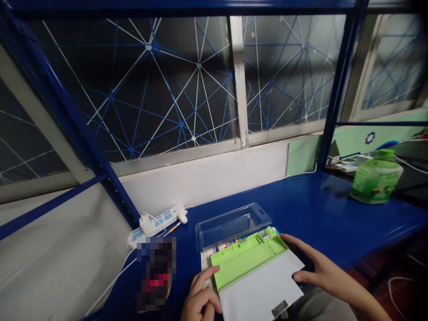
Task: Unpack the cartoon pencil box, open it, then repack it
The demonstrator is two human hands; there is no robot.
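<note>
In front of me is a flat case with a light green plastic tray part [249,262] and a white panel [262,287], which has a small metal-looking piece near its front edge. My left hand [202,294] is at the left side, fingers bent and the index fingertip on the green rim. My right hand [312,263] holds the right side, with the fingers at the far corner and the thumb on the white panel's edge. Part of a colourful printed card [204,263] shows under the case. Just behind lies a clear plastic shell [230,227].
A white power strip [160,225] with plugs and cables lies at the left, near a pixelated dark object [157,274]. A green bottle [377,178] stands on the right of the blue table [294,196]. Blue metal posts [337,89] rise before the windows.
</note>
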